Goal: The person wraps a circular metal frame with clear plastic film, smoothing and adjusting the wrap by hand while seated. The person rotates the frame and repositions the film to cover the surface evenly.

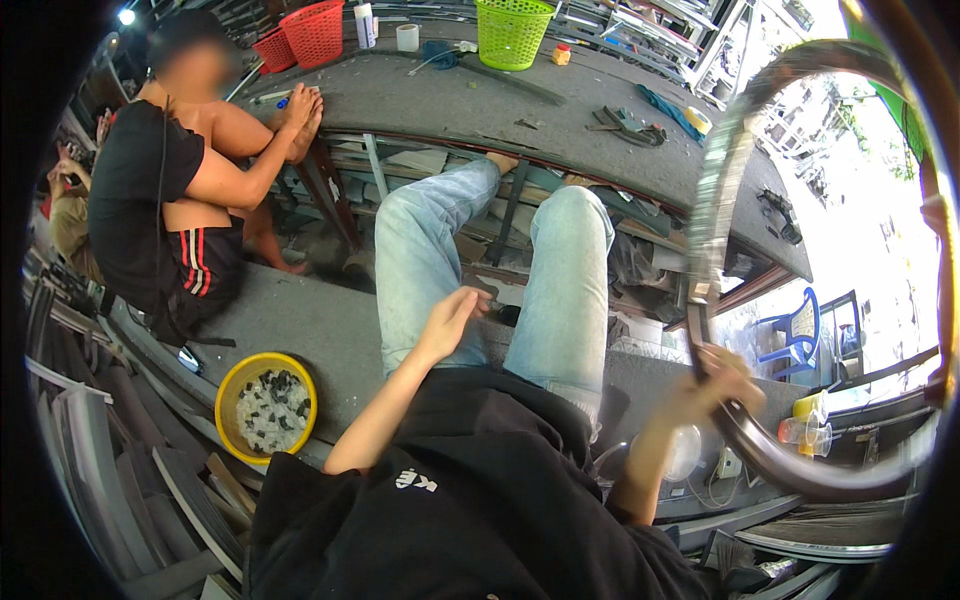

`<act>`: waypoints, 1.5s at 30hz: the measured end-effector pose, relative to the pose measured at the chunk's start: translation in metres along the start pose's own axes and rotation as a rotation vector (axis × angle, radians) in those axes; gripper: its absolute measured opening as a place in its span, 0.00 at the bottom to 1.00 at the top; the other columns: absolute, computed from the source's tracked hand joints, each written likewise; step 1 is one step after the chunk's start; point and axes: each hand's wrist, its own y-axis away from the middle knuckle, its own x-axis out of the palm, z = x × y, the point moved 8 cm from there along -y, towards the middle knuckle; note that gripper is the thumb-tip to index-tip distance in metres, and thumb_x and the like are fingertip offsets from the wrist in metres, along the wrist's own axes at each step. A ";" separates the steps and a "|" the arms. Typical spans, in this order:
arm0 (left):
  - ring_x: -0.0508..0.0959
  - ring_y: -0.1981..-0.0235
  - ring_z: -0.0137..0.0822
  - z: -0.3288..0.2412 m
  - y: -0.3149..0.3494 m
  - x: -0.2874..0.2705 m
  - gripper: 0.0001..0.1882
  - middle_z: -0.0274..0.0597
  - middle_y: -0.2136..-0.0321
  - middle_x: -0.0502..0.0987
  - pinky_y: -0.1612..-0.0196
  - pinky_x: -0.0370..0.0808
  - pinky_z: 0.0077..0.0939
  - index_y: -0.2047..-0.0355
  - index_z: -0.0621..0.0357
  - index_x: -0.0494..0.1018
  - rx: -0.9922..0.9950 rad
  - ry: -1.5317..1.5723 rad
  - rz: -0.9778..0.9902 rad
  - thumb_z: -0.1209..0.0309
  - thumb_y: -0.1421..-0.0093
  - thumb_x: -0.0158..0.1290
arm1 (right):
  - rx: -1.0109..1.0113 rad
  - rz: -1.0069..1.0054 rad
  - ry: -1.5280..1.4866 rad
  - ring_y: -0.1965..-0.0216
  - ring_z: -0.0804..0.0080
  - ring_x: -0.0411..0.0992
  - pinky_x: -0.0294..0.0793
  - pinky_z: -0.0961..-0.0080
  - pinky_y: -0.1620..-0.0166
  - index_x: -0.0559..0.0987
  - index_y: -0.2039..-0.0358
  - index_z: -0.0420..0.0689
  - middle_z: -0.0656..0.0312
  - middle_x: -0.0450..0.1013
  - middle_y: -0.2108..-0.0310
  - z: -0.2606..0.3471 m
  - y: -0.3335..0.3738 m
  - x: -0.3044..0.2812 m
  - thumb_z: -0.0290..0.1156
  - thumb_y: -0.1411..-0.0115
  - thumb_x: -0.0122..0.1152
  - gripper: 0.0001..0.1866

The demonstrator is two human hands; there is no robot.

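Observation:
My right hand, blurred by motion, grips a large dark brown loop-shaped frame. The frame stands raised on my right; its upper curve reaches near the top of the view, and its lower part, smeared, sweeps round below the hand. Over my lap, in front of my jeans, is my left hand, its fingers curled and close together. Whatever those fingers may hold is hidden. A yellow tub with small black and clear pieces stands on the bench left of my left forearm.
Ahead is a long grey table with red baskets, a green basket, a tape roll and a clamp-like tool. A co-worker sits at left. Dark strips lie behind them; a blue-and-white chair stands right.

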 end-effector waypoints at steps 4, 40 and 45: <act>0.74 0.64 0.29 0.000 0.000 0.002 0.20 0.40 0.67 0.76 0.56 0.70 0.23 0.56 0.66 0.73 -0.016 -0.043 0.011 0.61 0.29 0.39 | 0.492 0.495 0.351 0.80 0.73 0.64 0.71 0.76 0.71 0.59 0.73 0.42 0.62 0.63 0.82 -0.049 0.058 0.034 0.17 0.43 0.56 0.14; 0.73 0.50 0.36 -0.004 0.014 -0.052 0.29 0.47 0.51 0.73 0.52 0.72 0.28 0.41 0.51 0.66 0.068 1.732 0.317 0.46 0.34 0.39 | 1.489 0.305 -0.122 0.85 0.73 0.67 0.68 0.76 0.83 0.72 0.58 0.40 0.60 0.69 0.82 -0.107 0.204 0.032 0.39 0.36 0.56 0.15; 0.67 0.85 0.23 -0.013 0.028 -0.050 0.18 0.28 0.86 0.67 0.76 0.66 0.18 0.59 0.48 0.74 0.192 1.907 0.653 0.50 0.34 0.43 | 0.026 0.784 0.602 0.73 0.58 0.74 0.73 0.55 0.63 0.71 0.53 0.38 0.54 0.75 0.72 -0.014 0.101 0.065 0.41 0.52 0.68 0.29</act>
